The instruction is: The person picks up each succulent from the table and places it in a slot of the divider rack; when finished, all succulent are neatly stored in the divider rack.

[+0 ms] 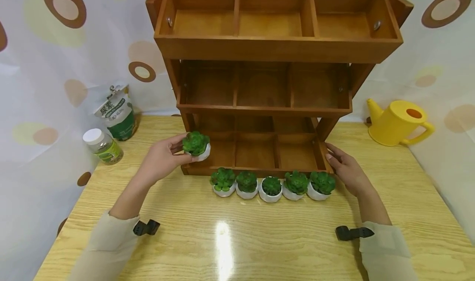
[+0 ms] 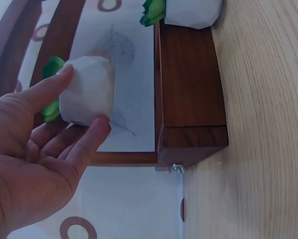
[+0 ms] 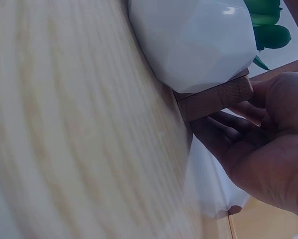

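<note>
My left hand (image 1: pixel 163 159) holds a potted succulent (image 1: pixel 196 145) up at the left front of the wooden shelf (image 1: pixel 278 50). In the left wrist view, thumb and fingers pinch its white faceted pot (image 2: pixel 87 90), clear of the table. At the shelf's lower right corner, my right hand (image 1: pixel 346 169) grips the side board (image 3: pixel 216 101), thumb on one face and fingers on the other. Several more succulents (image 1: pixel 270 188) in white pots stand in a row along the shelf's front edge, the rightmost one (image 1: pixel 320 185) close to my right hand.
Three tiers of the shelf are split into compartments. A white-capped jar (image 1: pixel 104 147) and a green-and-white bag (image 1: pixel 118 115) stand at the back left of the table (image 1: pixel 282 239). A yellow watering can (image 1: pixel 397 123) is at the back right. Patterned cloth hangs behind.
</note>
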Demonstrator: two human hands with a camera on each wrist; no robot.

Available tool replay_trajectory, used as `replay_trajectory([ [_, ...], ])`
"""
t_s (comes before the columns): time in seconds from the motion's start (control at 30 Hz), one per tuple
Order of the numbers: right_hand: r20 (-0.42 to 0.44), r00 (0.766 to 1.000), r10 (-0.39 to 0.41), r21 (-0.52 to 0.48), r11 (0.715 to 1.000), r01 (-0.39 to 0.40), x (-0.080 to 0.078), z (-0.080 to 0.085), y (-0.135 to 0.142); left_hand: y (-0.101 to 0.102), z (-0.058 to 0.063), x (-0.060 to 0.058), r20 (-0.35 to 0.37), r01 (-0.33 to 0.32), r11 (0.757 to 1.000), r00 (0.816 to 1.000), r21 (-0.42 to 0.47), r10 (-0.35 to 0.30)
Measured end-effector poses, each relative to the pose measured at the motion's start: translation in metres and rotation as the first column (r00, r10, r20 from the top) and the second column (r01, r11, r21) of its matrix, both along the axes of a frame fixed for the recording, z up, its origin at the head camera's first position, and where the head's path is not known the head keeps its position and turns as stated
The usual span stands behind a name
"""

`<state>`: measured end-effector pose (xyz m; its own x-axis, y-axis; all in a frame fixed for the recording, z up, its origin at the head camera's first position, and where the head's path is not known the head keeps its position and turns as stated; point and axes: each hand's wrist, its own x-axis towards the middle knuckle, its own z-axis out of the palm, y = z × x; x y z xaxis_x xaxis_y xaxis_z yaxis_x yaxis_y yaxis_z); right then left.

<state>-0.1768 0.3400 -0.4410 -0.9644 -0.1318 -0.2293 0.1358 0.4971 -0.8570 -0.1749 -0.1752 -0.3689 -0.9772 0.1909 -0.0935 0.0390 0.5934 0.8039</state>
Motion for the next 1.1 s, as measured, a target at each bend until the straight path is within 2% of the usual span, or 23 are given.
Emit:
replay_trajectory([
  [0.4, -0.003, 1.0, 0.0, -0.01, 1.0, 0.0, -0.001, -0.001, 0.002, 0.024, -0.005, -0.022, 0.018, 0.038, 0.999, 0.999, -0.005, -0.038],
  [0.6, -0.001, 1.0, 0.001, -0.02, 1.0, -0.001, 0.0, 0.0, 0.0, 0.034, -0.016, -0.031, -0.022, 0.071, 0.994, 0.997, -0.083, -0.073],
  [0.87, 0.004, 1.0, -0.009, -0.003, 1.0, 0.009, 0.0, 0.0, 0.0, 0.044, -0.024, -0.036, -0.023, 0.096, 0.984, 0.995, -0.146, -0.101],
  [1.1, 0.007, 1.0, -0.009, -0.013, 1.0, 0.009, 0.0, -0.002, 0.002, 0.05, -0.029, -0.038, -0.007, 0.09, 0.971, 0.996, -0.221, -0.094],
])
